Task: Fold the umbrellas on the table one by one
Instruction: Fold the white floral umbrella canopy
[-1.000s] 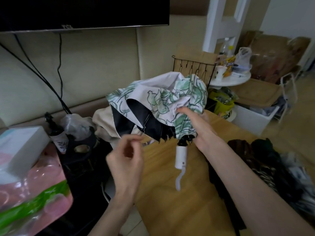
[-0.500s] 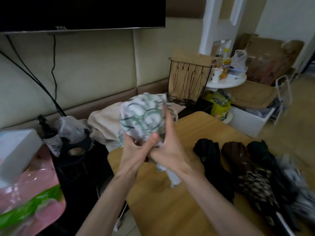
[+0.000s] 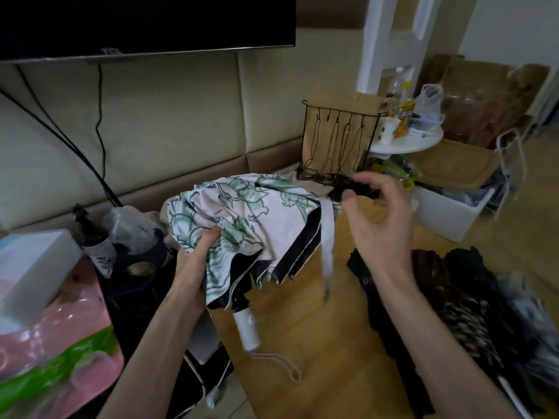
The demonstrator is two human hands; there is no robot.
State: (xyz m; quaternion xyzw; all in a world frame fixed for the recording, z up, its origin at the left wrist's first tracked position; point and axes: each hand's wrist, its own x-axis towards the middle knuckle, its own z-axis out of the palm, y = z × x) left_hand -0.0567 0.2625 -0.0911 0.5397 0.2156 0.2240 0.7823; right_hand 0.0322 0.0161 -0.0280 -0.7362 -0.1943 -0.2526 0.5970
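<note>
Floral umbrella [image 3: 242, 213], white with green leaf print and black lining, is bunched and half collapsed over the near-left corner of the wooden table [image 3: 317, 328], held up off the surface. Far left: a white box [image 3: 30, 267] resting on a pink and green plastic bag [image 3: 54, 343], then a dark pump bottle [image 3: 90, 234] against the padded wall. My left hand [image 3: 196, 255] is clamped on the left side of the canopy from below, fingers dug into the fabric folds. Below that grip the white handle [image 3: 248, 331] points down toward me, its wrist loop [image 3: 278, 362] hanging over the table edge. Right of the canopy the closing strap [image 3: 328, 240] dangles loose, blurred at its lower end, touching nothing I can make out. My right hand [image 3: 378, 219] is raised just beside the strap, fingers spread and curled, gripping nothing; thumb and forefinger apart. Behind it a black wire rack [image 3: 335, 140] stands at the table's far edge. Far right: a row of dark folded umbrellas [image 3: 453, 297] lying on the table, packed side by side; count not clear.
</note>
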